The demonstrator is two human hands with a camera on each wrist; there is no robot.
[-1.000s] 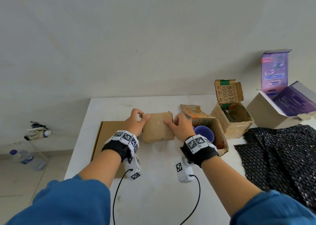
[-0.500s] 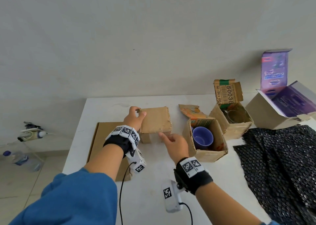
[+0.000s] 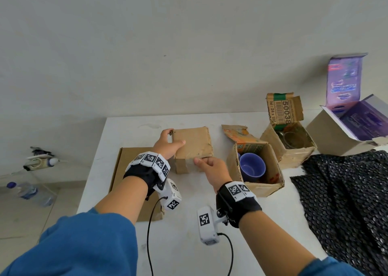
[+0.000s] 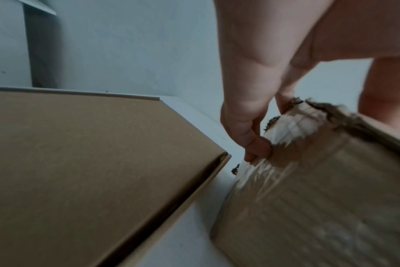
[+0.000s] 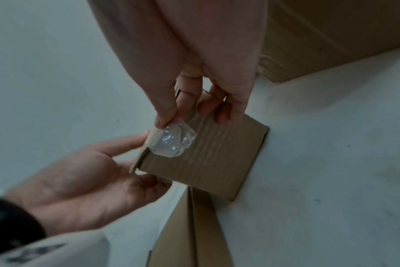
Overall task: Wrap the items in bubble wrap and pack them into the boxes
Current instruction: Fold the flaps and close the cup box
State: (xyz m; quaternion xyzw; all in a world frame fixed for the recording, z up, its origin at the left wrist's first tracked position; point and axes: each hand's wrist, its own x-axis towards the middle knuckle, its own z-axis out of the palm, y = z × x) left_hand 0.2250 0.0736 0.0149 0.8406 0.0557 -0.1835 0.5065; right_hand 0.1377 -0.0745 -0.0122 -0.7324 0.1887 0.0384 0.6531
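Between both hands' grip, small closed box [image 3: 192, 144]; clear tape [image 5: 174, 141] in right fingertips

I worked in a plain room set up as a makeshift packing station, most likely in a home. My surface was a white table [image 3: 189, 244] pushed against a bare, unpainted-looking wall [image 3: 168, 44]. Worn, reused cartons [image 3: 291, 149] stood open on it, beside a purple retail box [image 3: 344, 128] and a dark sheet of bubble wrap [image 3: 346, 191]. On the tiled floor [image 3: 21, 217] lay a water bottle [image 3: 27, 192].
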